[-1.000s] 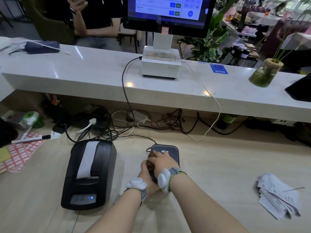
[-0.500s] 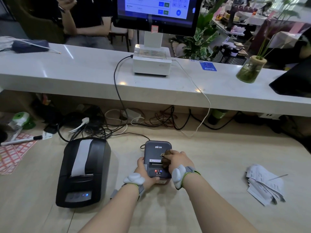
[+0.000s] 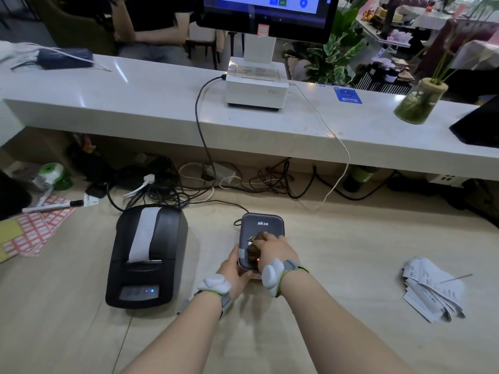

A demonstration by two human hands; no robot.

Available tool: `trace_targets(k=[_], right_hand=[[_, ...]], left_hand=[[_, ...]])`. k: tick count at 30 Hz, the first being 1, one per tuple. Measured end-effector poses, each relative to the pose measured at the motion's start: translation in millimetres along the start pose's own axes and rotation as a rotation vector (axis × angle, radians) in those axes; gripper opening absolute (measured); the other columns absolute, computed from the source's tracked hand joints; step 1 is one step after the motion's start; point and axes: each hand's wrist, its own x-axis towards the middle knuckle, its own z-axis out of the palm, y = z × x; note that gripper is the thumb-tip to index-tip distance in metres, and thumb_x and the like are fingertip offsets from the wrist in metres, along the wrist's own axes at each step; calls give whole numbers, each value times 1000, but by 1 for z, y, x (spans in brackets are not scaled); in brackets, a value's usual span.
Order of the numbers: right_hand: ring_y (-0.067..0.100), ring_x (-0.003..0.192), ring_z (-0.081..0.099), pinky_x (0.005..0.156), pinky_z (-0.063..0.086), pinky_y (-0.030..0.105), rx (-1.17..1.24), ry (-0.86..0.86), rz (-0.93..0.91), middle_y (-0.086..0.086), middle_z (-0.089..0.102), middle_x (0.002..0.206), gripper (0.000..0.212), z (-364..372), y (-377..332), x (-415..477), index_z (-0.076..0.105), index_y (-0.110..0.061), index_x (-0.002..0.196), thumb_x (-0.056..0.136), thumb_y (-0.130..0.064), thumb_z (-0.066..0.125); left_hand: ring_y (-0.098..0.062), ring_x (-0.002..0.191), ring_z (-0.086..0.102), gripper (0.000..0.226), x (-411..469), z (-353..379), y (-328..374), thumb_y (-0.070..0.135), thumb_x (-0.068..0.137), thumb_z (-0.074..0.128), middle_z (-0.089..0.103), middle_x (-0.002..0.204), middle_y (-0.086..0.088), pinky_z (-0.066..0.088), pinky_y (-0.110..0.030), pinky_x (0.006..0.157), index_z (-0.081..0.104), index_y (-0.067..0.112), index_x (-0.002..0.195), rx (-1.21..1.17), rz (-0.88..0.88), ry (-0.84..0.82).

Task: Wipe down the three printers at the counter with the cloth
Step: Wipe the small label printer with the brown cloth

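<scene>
A pale wood-grain table (image 3: 351,265) carries two printers below a raised white ledge (image 3: 135,103). The small grey printer (image 3: 263,225) sits near the middle; the left hand (image 3: 235,268) closes its grip on that printer's near-left side, and the right hand (image 3: 272,249) holds a bunched brown cloth (image 3: 253,253) pressed on its top. The large black printer (image 3: 147,255) stands just to the left. A white printer (image 3: 256,82) sits on the ledge under a screen (image 3: 270,14). Loose receipts (image 3: 432,287) lie at the right, tangled cables (image 3: 189,190) under the ledge.
</scene>
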Motion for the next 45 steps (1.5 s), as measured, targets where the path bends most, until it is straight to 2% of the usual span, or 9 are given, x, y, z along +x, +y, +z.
trace_targets(k=[4, 8, 16, 20, 25, 34, 39, 43, 45], right_hand=[[37, 129, 26, 100, 41, 49, -38, -84, -101, 2, 25, 154, 53, -2, -21, 2, 45, -27, 136, 83, -20, 51], [35, 129, 27, 100, 40, 48, -58, -121, -159, -1, 25, 154, 55, -2, -26, 3, 44, -30, 137, 83, -17, 50], [34, 132, 26, 107, 37, 41, -37, -119, -57, -5, 17, 158, 61, -4, 9, -6, 39, -40, 140, 84, -15, 47], [33, 122, 34, 102, 40, 36, -2, -50, 6, -3, 28, 153, 60, 0, 31, -14, 44, -39, 136, 80, -16, 48], [26, 100, 36, 92, 46, 35, 18, -2, 28, -9, 41, 140, 67, 3, 47, -27, 49, -42, 129, 70, -10, 51], [32, 120, 36, 98, 42, 35, 13, -25, 8, -3, 33, 149, 61, 15, 45, -42, 46, -37, 135, 79, -11, 44], [32, 119, 38, 95, 40, 35, 20, -6, -3, 1, 38, 145, 58, 25, 40, -55, 47, -37, 133, 81, -13, 42], [32, 120, 38, 96, 42, 36, 29, -17, 2, 3, 40, 144, 51, 27, 32, -62, 51, -33, 127, 81, -13, 44], [32, 120, 38, 98, 43, 37, 33, -24, -5, 3, 41, 143, 51, 28, 26, -63, 51, -32, 128, 81, -13, 45]], left_hand=[[-19, 115, 56, 56, -8, 5, 8, 9, 94, 50, 57, 125, -2, 44, -32, 98, 27, 16, 145, -114, -64, 23], [-29, 108, 60, 50, -16, 7, 11, 21, 87, 60, 62, 118, -10, 48, -38, 92, 41, 17, 134, 66, -123, 238], [-25, 105, 60, 62, -14, 7, 1, 29, 88, 55, 57, 126, -12, 47, -27, 82, 28, 32, 144, -1, -163, 217], [-12, 98, 58, 60, -15, 11, 1, 16, 88, 52, 65, 118, -2, 42, -20, 77, 32, 34, 142, -22, -73, 202], [-17, 103, 59, 66, -19, 14, 1, 9, 87, 47, 64, 115, 1, 43, -21, 81, 28, 36, 144, 4, -34, 184], [-26, 96, 64, 76, -24, 12, -2, 14, 80, 44, 60, 103, 3, 52, -35, 83, 18, 50, 141, 2, -41, 70], [-9, 75, 60, 84, -30, 10, 7, 11, 72, 53, 54, 99, 14, 47, -14, 55, 20, 39, 144, -46, -34, 62], [8, 60, 59, 92, -33, 7, 11, 7, 52, 56, 46, 93, 23, 53, -22, 64, 17, 43, 127, -138, -38, -35], [5, 57, 62, 91, -32, 8, 5, -2, 60, 58, 52, 86, 27, 51, -19, 47, 27, 56, 122, -186, -93, -27]])
